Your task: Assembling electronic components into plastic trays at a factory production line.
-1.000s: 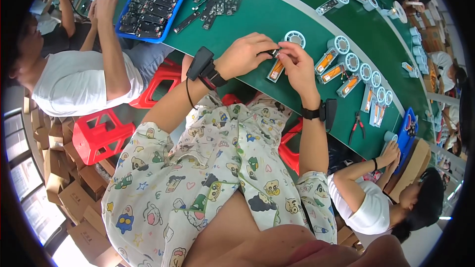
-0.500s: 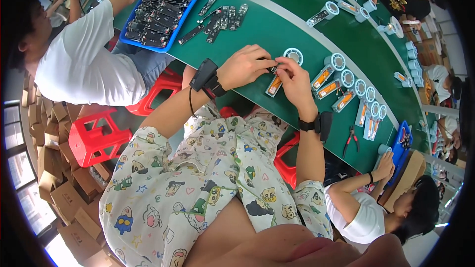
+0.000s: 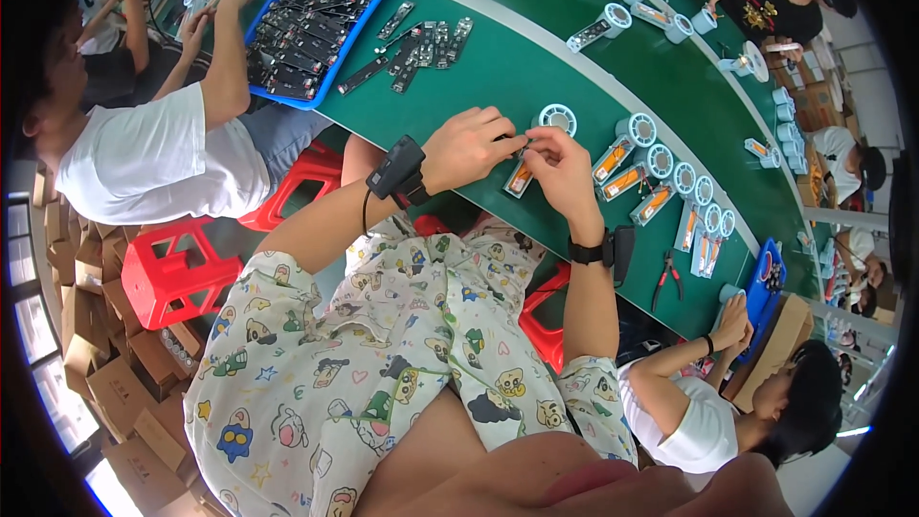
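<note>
My left hand [image 3: 471, 148] and my right hand [image 3: 563, 170] meet over the green table, fingertips pinched together around a small dark piece [image 3: 524, 146]. It is mostly covered by the fingers, so its kind does not show. Right behind and below them lies a light blue handheld fan [image 3: 557, 120] with a round grille. Its opened handle [image 3: 518, 178] shows an orange part inside and is partly hidden by my right hand. To the right, several similar opened fans [image 3: 660, 161] lie in a slanting row. Loose dark circuit boards [image 3: 421, 48] are grouped beyond my left hand.
A blue tray [image 3: 360, 32] full of circuit boards stands at the far left, beside a seated co-worker [image 3: 158, 148]. Red-handled pliers [image 3: 668, 268] lie at the right, near another co-worker [image 3: 684, 407] and a second blue tray [image 3: 763, 295]. Red stools [image 3: 172, 268] stand at the left.
The view has shifted slightly. My hands stay pinched together over the fan, the fingers a little rearranged. The left co-worker's arm has drawn back from above the tray toward the fans beyond it.
</note>
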A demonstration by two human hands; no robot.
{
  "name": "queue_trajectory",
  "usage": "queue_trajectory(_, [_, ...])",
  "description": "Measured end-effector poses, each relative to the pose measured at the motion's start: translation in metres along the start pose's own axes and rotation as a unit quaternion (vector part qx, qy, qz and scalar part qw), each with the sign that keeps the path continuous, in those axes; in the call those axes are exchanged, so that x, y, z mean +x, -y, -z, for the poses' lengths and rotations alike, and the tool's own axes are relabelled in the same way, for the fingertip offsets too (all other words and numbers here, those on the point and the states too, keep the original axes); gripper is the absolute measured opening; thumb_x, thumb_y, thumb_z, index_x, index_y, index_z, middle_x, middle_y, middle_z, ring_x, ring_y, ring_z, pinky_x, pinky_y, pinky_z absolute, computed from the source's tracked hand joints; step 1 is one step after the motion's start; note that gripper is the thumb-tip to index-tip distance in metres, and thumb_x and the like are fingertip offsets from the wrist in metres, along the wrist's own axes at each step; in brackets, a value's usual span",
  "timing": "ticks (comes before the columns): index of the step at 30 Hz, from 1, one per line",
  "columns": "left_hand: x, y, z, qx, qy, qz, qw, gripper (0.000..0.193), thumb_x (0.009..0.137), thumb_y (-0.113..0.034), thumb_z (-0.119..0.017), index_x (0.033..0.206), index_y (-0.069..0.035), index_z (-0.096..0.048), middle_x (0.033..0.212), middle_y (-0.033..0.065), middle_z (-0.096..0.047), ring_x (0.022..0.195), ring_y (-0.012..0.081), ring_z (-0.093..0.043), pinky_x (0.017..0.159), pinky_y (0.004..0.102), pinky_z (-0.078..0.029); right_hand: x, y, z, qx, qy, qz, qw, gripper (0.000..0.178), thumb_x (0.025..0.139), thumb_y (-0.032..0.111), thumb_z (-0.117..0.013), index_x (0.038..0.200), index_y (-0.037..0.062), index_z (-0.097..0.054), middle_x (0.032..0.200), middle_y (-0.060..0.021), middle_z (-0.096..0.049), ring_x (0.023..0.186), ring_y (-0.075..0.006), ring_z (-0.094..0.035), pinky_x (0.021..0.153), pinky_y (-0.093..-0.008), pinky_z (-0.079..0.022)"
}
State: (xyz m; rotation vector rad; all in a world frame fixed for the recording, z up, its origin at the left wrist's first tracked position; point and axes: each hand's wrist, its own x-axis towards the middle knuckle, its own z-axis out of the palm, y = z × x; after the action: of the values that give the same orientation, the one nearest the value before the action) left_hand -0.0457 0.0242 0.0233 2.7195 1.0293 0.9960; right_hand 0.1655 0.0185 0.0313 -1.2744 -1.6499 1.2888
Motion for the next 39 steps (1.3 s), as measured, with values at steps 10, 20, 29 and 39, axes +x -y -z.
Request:
queue_trajectory(10, [0.007, -0.004, 0.01, 0.041, 0.019, -0.043, 0.998, 0.029, 0.075, -0.005, -0.072, 0.104, -0.006, -0.073, 0.095, 0.0017, -0.065, 0.091, 0.0193, -0.062, 0.078, 0.0316, -0.052, -0.002, -0.008, -0.008, -0.012, -0.05, -0.026, 0.998, 0.017, 0.085, -0.002, -0.07, 0.098, -0.0005, -0.059, 0.077, -0.0054, -0.066, 0.075, -0.0094, -0.065, 0.065, -0.0263, -0.053])
queue_trajectory(20, [0.004, 0.004, -0.004, -0.228, 0.036, 0.166, 0.959, 0.032, 0.081, -0.017, -0.079, 0.112, -0.01, -0.075, 0.097, 0.0071, -0.067, 0.09, 0.0261, -0.064, 0.08, 0.0347, -0.053, -0.011, 0.013, 0.023, -0.028, -0.036, -0.051, 0.998, 0.016, 0.091, 0.002, -0.068, 0.106, -0.0034, -0.068, 0.088, -0.0036, -0.069, 0.075, -0.0108, -0.064, 0.067, -0.0243, -0.052])
queue_trajectory(29, [0.015, 0.001, -0.01, -0.417, 0.111, 0.293, 0.853, 0.03, 0.087, -0.014, -0.078, 0.113, 0.001, -0.072, 0.098, 0.0099, -0.073, 0.085, 0.0139, -0.067, 0.073, 0.0291, -0.055, -0.008, -0.015, 0.008, -0.208, -0.119, 0.169, 0.956, 0.013, 0.088, 0.006, -0.071, 0.1, 0.0008, -0.069, 0.086, -0.0095, -0.068, 0.072, -0.019, -0.067, 0.063, -0.03, -0.053])
queue_trajectory(39, [0.019, -0.027, -0.022, -0.579, 0.062, 0.45, 0.677, 0.024, 0.093, -0.017, -0.073, 0.108, 0.002, -0.071, 0.093, 0.0056, -0.071, 0.082, 0.0106, -0.066, 0.066, 0.0261, -0.055, -0.021, 0.008, -0.008, -0.282, -0.174, 0.154, 0.931, 0.017, 0.086, 0.008, -0.074, 0.1, -0.0011, -0.069, 0.089, -0.0148, -0.069, 0.072, -0.0258, -0.069, 0.063, -0.0352, -0.054])
